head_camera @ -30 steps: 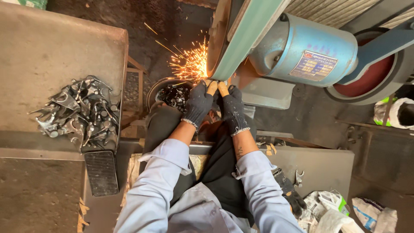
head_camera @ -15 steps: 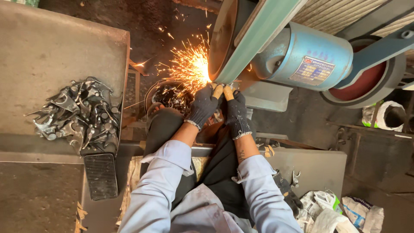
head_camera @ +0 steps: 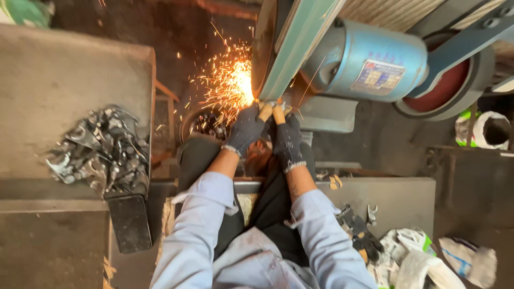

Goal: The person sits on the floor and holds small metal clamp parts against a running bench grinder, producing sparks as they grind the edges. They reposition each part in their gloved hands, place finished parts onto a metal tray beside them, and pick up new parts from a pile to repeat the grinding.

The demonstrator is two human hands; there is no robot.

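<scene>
Both my hands wear dark knit gloves with orange fingertips. My left hand (head_camera: 245, 128) and my right hand (head_camera: 287, 138) together pinch a small metal piece (head_camera: 270, 105) and press it against the grinding belt (head_camera: 263, 51). Orange sparks (head_camera: 231, 80) spray off to the left from the contact spot. The piece itself is mostly hidden by my fingers. A green guard (head_camera: 300, 40) runs along the belt, and a blue motor (head_camera: 369, 61) sits to its right.
A heap of shiny metal parts (head_camera: 101, 152) lies on the grey table (head_camera: 59, 75) at left. A round bucket of parts (head_camera: 206, 124) stands below the sparks. A red-brown wheel (head_camera: 444, 88) is at right, with gloves and bags at lower right.
The spark spray has grown much larger and brighter. My hands have stayed pressed at the belt; the view has shifted slightly.
</scene>
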